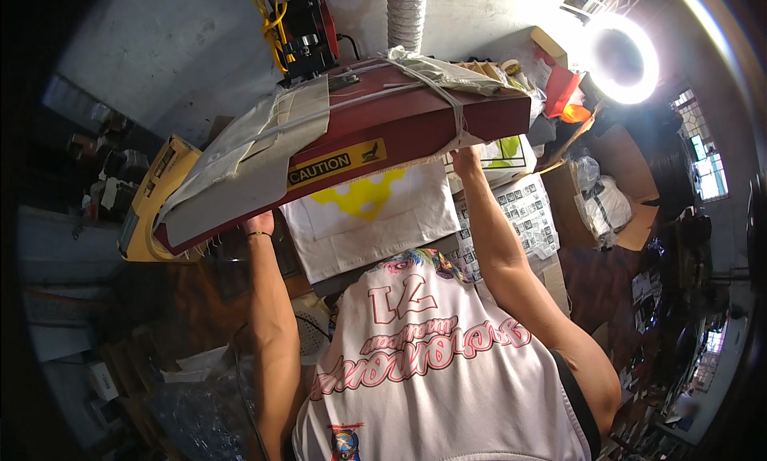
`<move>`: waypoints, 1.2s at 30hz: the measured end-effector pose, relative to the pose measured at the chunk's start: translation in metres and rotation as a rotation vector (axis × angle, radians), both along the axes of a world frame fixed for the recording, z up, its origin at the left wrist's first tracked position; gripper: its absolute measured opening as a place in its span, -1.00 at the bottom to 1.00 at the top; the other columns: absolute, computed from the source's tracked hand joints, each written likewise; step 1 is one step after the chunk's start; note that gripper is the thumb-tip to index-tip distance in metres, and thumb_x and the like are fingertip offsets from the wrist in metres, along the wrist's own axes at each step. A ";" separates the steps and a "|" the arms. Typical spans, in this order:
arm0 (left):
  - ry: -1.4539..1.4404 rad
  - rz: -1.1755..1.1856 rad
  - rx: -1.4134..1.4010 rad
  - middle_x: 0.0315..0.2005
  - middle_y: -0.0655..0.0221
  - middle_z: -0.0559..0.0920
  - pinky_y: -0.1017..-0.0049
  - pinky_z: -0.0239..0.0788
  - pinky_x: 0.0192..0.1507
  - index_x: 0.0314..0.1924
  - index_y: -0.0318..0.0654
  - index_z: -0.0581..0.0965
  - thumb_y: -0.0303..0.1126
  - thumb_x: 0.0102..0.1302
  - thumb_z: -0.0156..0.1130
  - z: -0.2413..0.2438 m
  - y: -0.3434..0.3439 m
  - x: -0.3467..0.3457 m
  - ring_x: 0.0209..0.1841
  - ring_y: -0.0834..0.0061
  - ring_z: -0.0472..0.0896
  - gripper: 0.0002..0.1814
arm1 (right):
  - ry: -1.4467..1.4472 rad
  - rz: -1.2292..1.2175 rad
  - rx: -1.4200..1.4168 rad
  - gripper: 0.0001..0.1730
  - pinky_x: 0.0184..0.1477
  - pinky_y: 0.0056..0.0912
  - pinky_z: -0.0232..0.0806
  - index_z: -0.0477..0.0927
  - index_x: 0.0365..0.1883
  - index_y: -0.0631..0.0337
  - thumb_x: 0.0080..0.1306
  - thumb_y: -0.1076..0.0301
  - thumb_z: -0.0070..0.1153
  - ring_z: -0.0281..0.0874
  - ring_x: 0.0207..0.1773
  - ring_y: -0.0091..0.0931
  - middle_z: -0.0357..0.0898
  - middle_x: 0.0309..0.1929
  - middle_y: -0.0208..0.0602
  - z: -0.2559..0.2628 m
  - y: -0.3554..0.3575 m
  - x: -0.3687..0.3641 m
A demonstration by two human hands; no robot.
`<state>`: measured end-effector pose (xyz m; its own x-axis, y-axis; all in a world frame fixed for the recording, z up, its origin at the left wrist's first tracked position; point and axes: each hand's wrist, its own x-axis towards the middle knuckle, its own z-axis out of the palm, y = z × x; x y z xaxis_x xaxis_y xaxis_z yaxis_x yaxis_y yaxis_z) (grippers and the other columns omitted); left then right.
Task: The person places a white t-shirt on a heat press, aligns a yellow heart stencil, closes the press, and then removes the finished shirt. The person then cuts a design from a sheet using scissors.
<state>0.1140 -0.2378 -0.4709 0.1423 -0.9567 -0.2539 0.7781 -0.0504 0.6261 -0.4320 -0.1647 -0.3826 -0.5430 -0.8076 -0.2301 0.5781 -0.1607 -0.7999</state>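
The dark red upper housing of what looks like a heat press (407, 128) spans the space before me, slanted across the view. Pale cloth covers (251, 137) are tied over it with white cord, and a yellow warning label (335, 162) marks its front. Beneath lies a white T-shirt (371, 245) with a yellow polka-dot heart print (362, 194). My left hand (260, 222) reaches under the housing's lower left edge, its fingers hidden. At the lower right edge, my right hand (467, 156) touches the hanging cloth with curled fingers. Whether it grips anything is unclear.
Printed sheets (521, 221) lie to the right, near an open cardboard box (629, 191) with a wrapped white bundle (606, 203). A lit ring lamp (620, 56) stands at upper right. Behind the press are a ribbed duct (407, 14) and a coiled yellow cable (272, 29).
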 end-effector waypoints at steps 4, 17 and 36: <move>0.018 -0.011 0.035 0.19 0.33 0.62 0.29 0.30 0.32 0.21 -0.21 0.51 -0.32 0.51 -0.03 -0.005 -0.004 -0.001 0.25 0.36 0.54 -0.64 | -0.007 -0.003 0.015 -0.86 0.01 -0.38 0.35 0.68 -0.15 0.14 0.37 0.43 0.14 0.56 -0.06 -0.57 0.67 -0.15 -0.47 0.002 0.002 -0.002; -0.909 -0.092 0.338 0.38 0.20 0.42 0.16 0.12 0.40 0.32 -0.24 0.45 -0.02 0.31 0.27 0.018 -0.006 -0.055 0.45 0.21 0.30 -0.32 | 0.612 -0.099 0.650 -0.50 0.09 -0.22 0.41 0.64 -0.06 0.35 0.21 0.10 0.36 0.59 0.07 -0.30 0.66 -0.04 -0.15 -0.063 -0.012 -0.060; -1.954 0.108 -0.294 0.40 -0.11 0.29 0.07 0.12 0.45 0.24 -0.23 0.54 -0.24 0.38 0.24 0.032 0.115 -0.133 0.43 -0.10 0.25 -0.53 | 1.195 0.364 0.584 -0.18 0.16 0.01 0.37 0.54 0.09 0.46 0.28 -0.24 0.17 0.56 0.12 0.10 0.62 -0.03 0.35 -0.026 0.058 0.065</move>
<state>-0.0191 -0.1226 -0.4384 0.0330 -0.9023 0.4298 -0.8674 0.1878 0.4608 -0.3670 -0.1071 -0.4085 -0.4291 -0.8940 -0.1294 -0.5651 0.3774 -0.7337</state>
